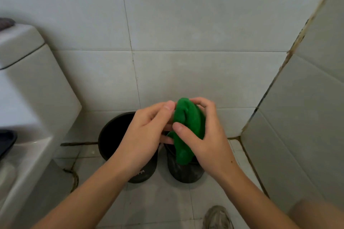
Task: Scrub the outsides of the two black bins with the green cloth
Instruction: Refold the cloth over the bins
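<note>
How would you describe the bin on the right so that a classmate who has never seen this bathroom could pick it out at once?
Start at the white toilet on the left and look right along the tiled floor to two black bins by the wall. The right bin stands nearer the corner. Unlike the left bin, whose open mouth shows, it is mostly hidden under the green cloth.

— White toilet cistern (35, 80) on the left, lid (20, 46) on top. Dark grey something (6, 23) lying on that lid, too cropped to identify.

— Black seat edge (6, 140) poking in lower down, beside the white bowl (22, 169)?

— Yes, at the left border. Pale wall tiles (186, 24) behind, thin grout lines between.

— Right side wall (307, 108) too, with a stained, crumbling corner joint (296, 42).

— Light floor tiles (163, 206) below, dark dirty grout (74, 176) running through.

— Worn greyish shoe (217, 217) at the bottom edge, bare knee (316, 212) to its right.
</note>
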Motion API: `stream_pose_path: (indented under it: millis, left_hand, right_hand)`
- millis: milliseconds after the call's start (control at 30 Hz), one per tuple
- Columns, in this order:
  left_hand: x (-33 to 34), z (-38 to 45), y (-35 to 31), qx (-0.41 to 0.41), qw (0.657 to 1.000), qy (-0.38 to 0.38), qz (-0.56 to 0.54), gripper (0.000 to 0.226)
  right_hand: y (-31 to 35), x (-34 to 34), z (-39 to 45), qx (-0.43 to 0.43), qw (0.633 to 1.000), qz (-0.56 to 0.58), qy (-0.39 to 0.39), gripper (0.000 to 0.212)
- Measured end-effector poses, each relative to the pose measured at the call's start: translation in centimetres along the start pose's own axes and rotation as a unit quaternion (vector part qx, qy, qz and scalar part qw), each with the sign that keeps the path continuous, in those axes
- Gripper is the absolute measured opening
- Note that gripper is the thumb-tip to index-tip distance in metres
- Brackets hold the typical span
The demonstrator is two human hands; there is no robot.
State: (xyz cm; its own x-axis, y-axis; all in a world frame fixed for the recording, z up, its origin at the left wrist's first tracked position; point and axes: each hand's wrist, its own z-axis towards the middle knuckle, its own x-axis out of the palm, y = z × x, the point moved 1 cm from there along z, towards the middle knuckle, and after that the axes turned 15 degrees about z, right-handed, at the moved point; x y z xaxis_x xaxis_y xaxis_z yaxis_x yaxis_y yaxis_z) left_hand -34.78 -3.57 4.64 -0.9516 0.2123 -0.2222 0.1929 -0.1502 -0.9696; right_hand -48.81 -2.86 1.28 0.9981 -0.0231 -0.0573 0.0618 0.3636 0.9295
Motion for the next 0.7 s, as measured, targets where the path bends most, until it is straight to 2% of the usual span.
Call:
stream_pose_path:
  millis: [67, 167, 267, 333, 400, 467, 600, 667, 700]
  left_hand:
    - [-0.1, 0.1, 0.2, -0.019, 0.999, 0.025, -0.016, 0.022]
    - [-0.4, 0.2, 0.4, -0.034, 0.996, 0.059, -0.056, 0.04]
    - [0.3, 0.1, 0.7, -0.043, 0.991, 0.078, -0.103, 0.041]
    - [1.4, 0.1, 0.8, -0.048, 0.991, 0.067, -0.105, 0.029]
    - [2.7, 0.4, 0.7, -0.034, 0.996, 0.062, -0.058, 0.018]
    - [4.0, 1.0, 0.3, 0.001, 0.998, 0.066, -0.005, 0.025]
    - [4.8, 4.1, 2.2, 0.059, 0.993, -0.011, 0.099, 0.026]
    - [5.4, 5.9, 5.7, 0.051, 0.972, -0.045, 0.223, 0.017]
    - [5.9, 6.7, 7.6, 0.047, 0.943, -0.031, 0.328, 0.018]
  right_hand:
    - [0.0, -0.2, -0.1, 0.018, 1.0, -0.011, 0.01, 0.06]
    - [-0.3, -0.5, -0.3, 0.046, 0.994, 0.097, 0.033, 0.08]
    - [-0.5, -1.0, -0.4, 0.054, 0.986, 0.155, 0.007, 0.067]
    - [-0.4, -1.4, -0.3, 0.1, 0.965, 0.239, -0.049, 0.046]
    - [-0.3, -1.9, -0.1, 0.153, 0.932, 0.31, -0.108, 0.026]
    - [-0.5, -2.8, 0.0, 0.188, 0.899, 0.359, -0.164, 0.012]
    - [-0.8, -5.5, 0.8, 0.188, 0.864, 0.388, -0.26, 0.016]
    - [-0.9, -7.3, 1.0, 0.179, 0.851, 0.402, -0.288, 0.015]
    - [-1.0, -8.2, 1.0, 0.176, 0.846, 0.408, -0.294, 0.015]
